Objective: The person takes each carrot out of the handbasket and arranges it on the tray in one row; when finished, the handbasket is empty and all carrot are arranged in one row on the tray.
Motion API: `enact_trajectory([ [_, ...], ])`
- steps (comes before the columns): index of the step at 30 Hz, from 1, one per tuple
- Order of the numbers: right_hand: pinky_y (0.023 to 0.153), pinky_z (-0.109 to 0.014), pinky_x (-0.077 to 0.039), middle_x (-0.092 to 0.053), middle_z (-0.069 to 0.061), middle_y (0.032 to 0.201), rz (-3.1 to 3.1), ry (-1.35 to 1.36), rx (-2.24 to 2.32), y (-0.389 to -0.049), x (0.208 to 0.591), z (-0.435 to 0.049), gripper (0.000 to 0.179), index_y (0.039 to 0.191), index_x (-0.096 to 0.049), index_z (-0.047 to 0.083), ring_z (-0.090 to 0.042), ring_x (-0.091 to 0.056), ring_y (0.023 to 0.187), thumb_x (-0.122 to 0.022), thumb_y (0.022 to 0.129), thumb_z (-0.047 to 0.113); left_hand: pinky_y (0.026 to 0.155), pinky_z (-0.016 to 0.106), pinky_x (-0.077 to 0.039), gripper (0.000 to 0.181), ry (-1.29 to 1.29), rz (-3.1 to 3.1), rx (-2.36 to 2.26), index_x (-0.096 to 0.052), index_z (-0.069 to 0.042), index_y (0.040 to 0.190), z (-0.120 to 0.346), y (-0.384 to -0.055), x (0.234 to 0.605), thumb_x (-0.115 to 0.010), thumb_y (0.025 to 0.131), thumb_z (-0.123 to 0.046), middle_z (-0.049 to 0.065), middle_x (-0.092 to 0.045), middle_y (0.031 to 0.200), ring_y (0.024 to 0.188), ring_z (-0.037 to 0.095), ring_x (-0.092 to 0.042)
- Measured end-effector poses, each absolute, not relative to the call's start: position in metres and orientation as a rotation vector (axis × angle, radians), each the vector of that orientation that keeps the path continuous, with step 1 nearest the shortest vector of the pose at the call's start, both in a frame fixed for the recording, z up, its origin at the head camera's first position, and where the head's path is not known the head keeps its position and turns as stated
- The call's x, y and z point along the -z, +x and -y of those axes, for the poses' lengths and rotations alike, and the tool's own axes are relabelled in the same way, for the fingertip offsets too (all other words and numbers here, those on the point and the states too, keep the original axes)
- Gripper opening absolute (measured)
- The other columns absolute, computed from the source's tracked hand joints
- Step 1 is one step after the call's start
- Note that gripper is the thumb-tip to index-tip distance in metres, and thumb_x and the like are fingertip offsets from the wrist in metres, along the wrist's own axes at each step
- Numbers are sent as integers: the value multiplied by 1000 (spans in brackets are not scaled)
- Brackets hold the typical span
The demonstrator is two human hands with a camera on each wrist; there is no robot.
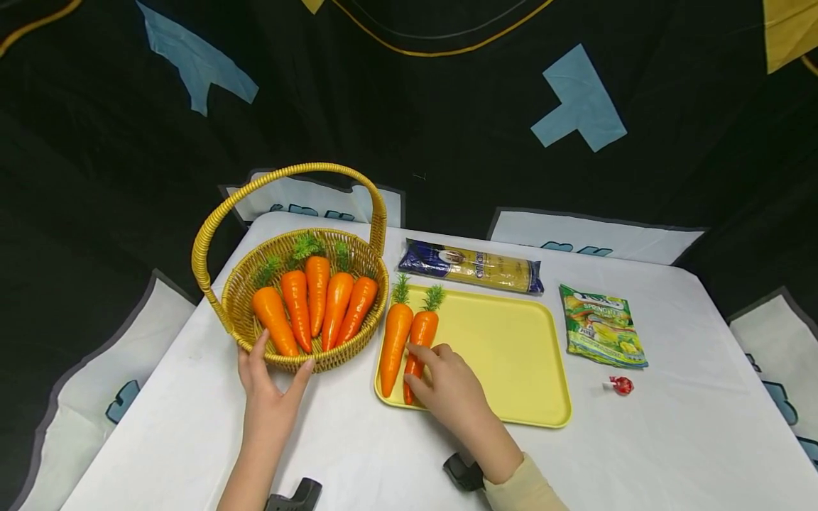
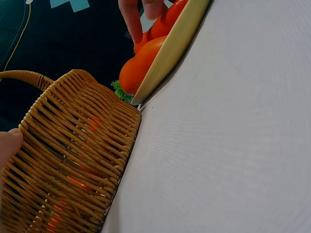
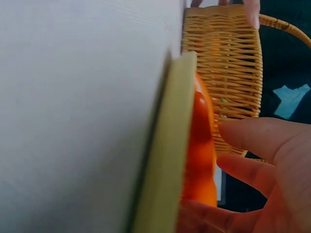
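A yellow wicker basket (image 1: pixel 281 239) with a tall hoop handle holds several orange carrots (image 1: pixel 273 321) with green tops. My left hand (image 1: pixel 271 401) touches its near rim, fingers spread, with one fingertip over the edge. Two carrots lie side by side at the left end of a yellow tray (image 1: pixel 505 355). Over the right-hand carrot (image 1: pixel 423 330) is my right hand (image 1: pixel 450 387), thumb and fingers extended and apart. The right wrist view shows that hand's fingers (image 3: pixel 248 170) right beside the carrot (image 3: pixel 199 145). Past the tray's edge, the basket wall (image 3: pixel 223 63) shows.
A long blue and yellow pasta packet (image 1: pixel 473 266) lies behind the tray. To the tray's right are a green soup packet (image 1: pixel 603 326) and a red-wrapped lollipop (image 1: pixel 621 385). The white-covered table (image 1: pixel 690 440) ends at a dark curtain (image 1: pixel 409 106).
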State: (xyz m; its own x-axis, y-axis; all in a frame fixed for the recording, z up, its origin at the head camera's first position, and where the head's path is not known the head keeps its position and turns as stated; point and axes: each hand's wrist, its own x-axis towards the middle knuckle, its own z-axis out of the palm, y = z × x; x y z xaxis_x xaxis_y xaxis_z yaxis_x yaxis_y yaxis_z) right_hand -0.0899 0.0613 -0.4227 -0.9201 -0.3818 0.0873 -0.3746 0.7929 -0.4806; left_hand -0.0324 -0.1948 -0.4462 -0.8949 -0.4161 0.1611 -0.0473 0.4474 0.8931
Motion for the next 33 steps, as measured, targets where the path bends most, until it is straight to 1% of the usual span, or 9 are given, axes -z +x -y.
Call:
enact_trajectory([
  [5,62,-30,-43,-59,-5,98,-2984,-618,827,-89,415,-65,39,125,-65,18,-17,-52,75,-69,89,31,104,67,-18,86,395,2346,1435,-15,-20,153,195,-31,446,-72,89,-22,11,14,158,144,36,1],
  [11,58,-27,-42,-60,-7,105,-2935,-620,938,-90,409,-69,40,128,-62,18,-13,-49,68,-68,90,28,104,67,-18,86,400,2343,1439,-16,-19,153,195,-30,446,-72,88,-21,13,14,158,144,36,1],
  [13,60,-27,-45,-60,-7,108,-2891,-611,1012,-91,406,-70,40,129,-61,17,-13,-53,71,-68,90,25,104,67,-18,86,405,2345,1444,-16,-19,153,195,-31,447,-72,89,-22,13,14,158,144,37,1],
  [15,65,-28,-49,-60,-7,110,-2838,-607,1099,-93,403,-70,41,130,-60,17,-15,-57,78,-68,90,24,104,67,-18,85,403,2345,1443,-16,-19,153,195,-31,447,-72,89,-23,13,13,158,143,37,0],
  [18,71,-30,-52,-61,-8,115,-2746,-622,1245,-97,394,-67,42,131,-60,16,-19,-62,88,-68,91,21,105,66,-19,85,387,2338,1431,-18,-18,153,195,-33,448,-72,88,-22,13,11,158,144,36,-1],
  [22,72,-31,-53,-61,-8,121,-2648,-667,1358,-108,380,-56,42,132,-60,17,-20,-63,92,-68,91,20,105,65,-19,85,366,2326,1418,-19,-16,152,195,-34,449,-73,87,-20,14,10,159,144,34,-2],
  [27,73,-28,-52,-60,-2,123,-2584,-689,1358,-125,365,-33,44,134,-58,24,-16,-62,95,-67,92,24,105,65,-19,85,370,2330,1415,-18,-17,152,195,-33,449,-73,87,-20,13,10,159,144,34,-1],
  [29,71,-27,-52,-60,0,122,-2572,-715,1335,-132,358,-22,45,135,-57,25,-15,-61,94,-67,92,24,105,65,-19,85,366,2333,1412,-18,-17,153,195,-32,449,-73,87,-20,13,10,159,144,34,-1],
  [33,68,-27,-52,-61,-1,120,-2524,-771,1320,-148,346,3,45,135,-57,24,-15,-61,88,-67,92,24,105,65,-19,86,354,2333,1407,-18,-18,153,195,-33,448,-73,87,-20,12,10,159,144,33,-1],
])
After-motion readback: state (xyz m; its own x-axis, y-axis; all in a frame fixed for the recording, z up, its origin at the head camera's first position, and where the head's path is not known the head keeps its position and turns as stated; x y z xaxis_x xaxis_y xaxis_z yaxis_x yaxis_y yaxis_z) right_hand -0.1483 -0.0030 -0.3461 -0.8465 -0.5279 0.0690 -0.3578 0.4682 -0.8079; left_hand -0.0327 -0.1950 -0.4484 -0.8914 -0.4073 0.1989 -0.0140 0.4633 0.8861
